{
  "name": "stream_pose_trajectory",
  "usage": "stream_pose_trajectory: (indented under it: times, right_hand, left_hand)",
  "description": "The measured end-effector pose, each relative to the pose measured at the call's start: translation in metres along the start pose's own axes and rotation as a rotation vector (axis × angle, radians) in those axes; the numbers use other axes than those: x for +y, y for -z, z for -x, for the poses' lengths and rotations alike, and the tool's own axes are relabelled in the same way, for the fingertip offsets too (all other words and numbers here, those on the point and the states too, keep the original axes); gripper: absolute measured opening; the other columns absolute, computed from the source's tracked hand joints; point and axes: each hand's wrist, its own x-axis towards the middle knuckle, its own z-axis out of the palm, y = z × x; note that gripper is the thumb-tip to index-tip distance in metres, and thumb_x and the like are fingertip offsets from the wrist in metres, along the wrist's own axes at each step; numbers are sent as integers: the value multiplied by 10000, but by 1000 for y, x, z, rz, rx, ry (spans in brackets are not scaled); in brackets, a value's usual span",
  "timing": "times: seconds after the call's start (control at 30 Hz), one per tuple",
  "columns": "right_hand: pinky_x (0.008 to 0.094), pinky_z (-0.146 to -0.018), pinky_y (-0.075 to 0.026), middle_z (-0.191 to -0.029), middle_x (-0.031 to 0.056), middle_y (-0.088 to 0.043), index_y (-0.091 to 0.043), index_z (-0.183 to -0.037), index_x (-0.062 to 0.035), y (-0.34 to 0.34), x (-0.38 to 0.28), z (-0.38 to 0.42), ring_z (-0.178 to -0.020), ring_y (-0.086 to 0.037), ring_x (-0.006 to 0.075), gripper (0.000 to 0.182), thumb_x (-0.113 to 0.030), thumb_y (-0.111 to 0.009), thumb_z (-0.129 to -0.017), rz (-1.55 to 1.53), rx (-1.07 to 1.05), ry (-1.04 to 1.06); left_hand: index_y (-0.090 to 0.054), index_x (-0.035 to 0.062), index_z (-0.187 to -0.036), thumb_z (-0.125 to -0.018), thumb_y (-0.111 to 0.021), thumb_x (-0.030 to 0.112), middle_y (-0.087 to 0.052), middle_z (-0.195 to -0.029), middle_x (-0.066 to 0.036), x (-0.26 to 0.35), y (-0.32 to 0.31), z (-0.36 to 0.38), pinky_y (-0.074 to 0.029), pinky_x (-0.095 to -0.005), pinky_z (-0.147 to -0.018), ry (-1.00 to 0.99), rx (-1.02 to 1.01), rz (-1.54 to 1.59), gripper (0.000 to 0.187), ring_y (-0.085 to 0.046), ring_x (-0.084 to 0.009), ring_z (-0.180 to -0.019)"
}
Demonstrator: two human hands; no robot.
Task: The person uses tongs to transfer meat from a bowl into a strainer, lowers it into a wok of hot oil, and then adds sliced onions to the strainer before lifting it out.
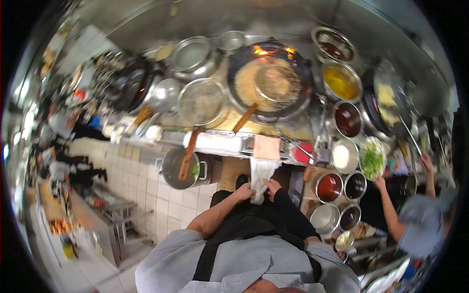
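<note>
A white cloth (263, 172) hangs down over the front edge of the stove counter, below a pink folded cloth (266, 147). My left hand (244, 191) grips the left side of the white cloth near its lower end. My right hand (271, 187) has its fingers closed on the cloth's right side. Ahead of both hands, a large wok (236, 100) of bubbling oil sits over flames. A round strainer (277, 84) with a wooden handle (245, 118) rests in it.
Left of the wok, a mesh skimmer (201, 102) lies with its wooden handle over a stockpot (175, 172). Bowls of sauces, such as a red one (329, 187), and chopped greens (372, 158) line the right. A co-worker (424, 222) tends another wok there.
</note>
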Motion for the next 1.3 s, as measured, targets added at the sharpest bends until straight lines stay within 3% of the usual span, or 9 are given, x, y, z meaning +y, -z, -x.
stream_pose_trajectory:
  times: [0.2,0.37,0.57,0.67,0.73,0.8,1.03,1.13,1.3]
  right_hand:
    - [446,-857,-506,-1046,278,-683,-647,-1052,100,-70,-5,-47,-970,-675,388,353,-213,-647,-888,538,288,104]
    - [494,-964,-460,-1106,361,-624,-628,-1061,153,-66,-25,-34,-1116,-587,469,457,-282,-573,-932,653,290,3]
    - [503,-776,-484,-877,323,-662,-671,-855,94,-19,-10,-48,-849,-638,472,509,-405,-590,-910,628,359,272]
    - [405,-745,-509,-867,204,-714,-691,-914,69,16,0,-32,-816,-685,282,377,-300,-656,-842,375,242,196]
    - [379,-767,-516,-918,176,-723,-686,-986,60,18,7,-5,-849,-687,254,360,-264,-658,-832,399,239,256]
    - [372,-798,-520,-960,175,-729,-684,-1041,55,6,9,28,-884,-690,271,367,-238,-658,-821,412,265,284]
    - [346,-880,-499,-1056,139,-723,-653,-1162,27,-17,54,59,-954,-675,246,368,-143,-649,-835,419,343,190]
    - [350,-878,-500,-1062,145,-721,-652,-1167,30,-23,49,61,-956,-674,239,368,-137,-644,-840,341,310,184]
    - [351,-880,-501,-1068,148,-720,-653,-1158,38,-22,43,71,-958,-674,234,357,-124,-640,-840,261,342,174]
  left_hand:
    - [-615,-69,-1152,-942,-541,166,-669,-1068,-297,43,-8,22,-499,-437,-900,273,338,-235,324,-652,-417,-1031]
    - [-604,-76,-1118,-968,-531,234,-679,-1009,-281,11,-21,16,-528,-452,-789,-127,370,-278,352,-680,-406,-928]
    - [-608,-19,-1047,-975,-519,190,-667,-825,-132,-58,40,44,-532,-345,-526,111,142,192,238,-610,-193,-563]
    - [-520,-22,-1104,-1034,-432,282,-678,-829,-191,-84,138,85,-569,-358,-510,252,475,876,324,-650,-245,-597]
    - [-436,-4,-1120,-1027,-359,423,-617,-1077,-245,-72,194,111,-586,-473,-721,130,613,1411,444,-664,-362,-862]
    - [-439,-12,-1204,-987,-468,557,-550,-1216,-254,-23,231,137,-566,-519,-849,-2,428,1521,609,-631,-371,-1019]
    - [-506,6,-1077,-1021,-525,166,-570,-852,-112,48,263,126,-411,-209,-480,-378,1,1226,171,-546,-129,-665]
    - [-496,34,-973,-982,-544,99,-534,-754,-62,87,258,139,-392,-257,-437,-300,386,805,82,-457,-91,-535]
    - [-477,-52,-1173,-903,-476,19,-622,-979,-285,112,306,109,-530,-514,-802,-259,1060,-719,279,-644,-455,-939]
